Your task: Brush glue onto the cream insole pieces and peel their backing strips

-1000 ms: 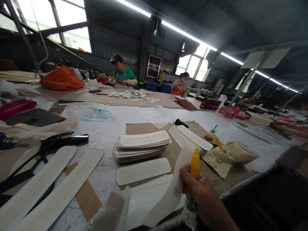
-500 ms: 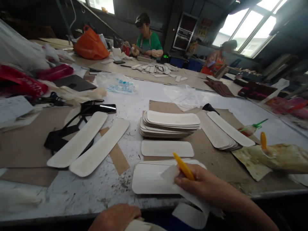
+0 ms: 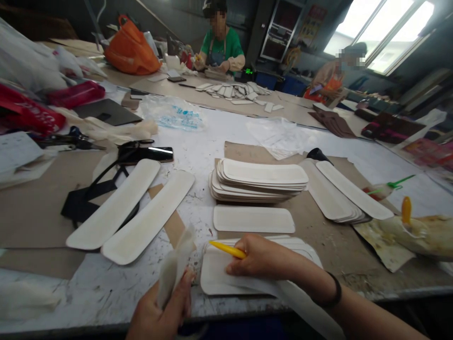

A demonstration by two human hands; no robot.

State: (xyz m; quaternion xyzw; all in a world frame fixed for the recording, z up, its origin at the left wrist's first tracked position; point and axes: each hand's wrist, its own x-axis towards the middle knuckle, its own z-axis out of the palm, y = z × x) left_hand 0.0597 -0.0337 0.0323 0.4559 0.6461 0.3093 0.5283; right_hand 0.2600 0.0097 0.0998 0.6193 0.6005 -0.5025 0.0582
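Note:
My right hand [image 3: 260,257] is closed around a yellow pointed tool [image 3: 226,249], its tip toward the left. Beneath that hand a thin white strip [image 3: 304,302] trails down over the table edge; whether its fingers also pinch the strip is hard to see. Long white rounded panels [image 3: 212,271] lie stacked under the hand. At the lower left my left hand [image 3: 166,307] grips a limp, whitish sheet [image 3: 173,269] between thumb and fingers, raised beside the stack. Just beyond the right hand lies a single white panel [image 3: 253,219].
A taller panel stack [image 3: 262,177] stands behind. Two long panels [image 3: 148,217] lie left over a black strap, near a phone [image 3: 155,154]. More panels [image 3: 329,193] and a bowl with a yellow-handled tool [image 3: 406,226] are right. Two people work across the table.
My left hand has risen from the table edge, bringing the whitish sheet up into view. My right hand has shifted left over the stack, and the yellow tool now lies flatter.

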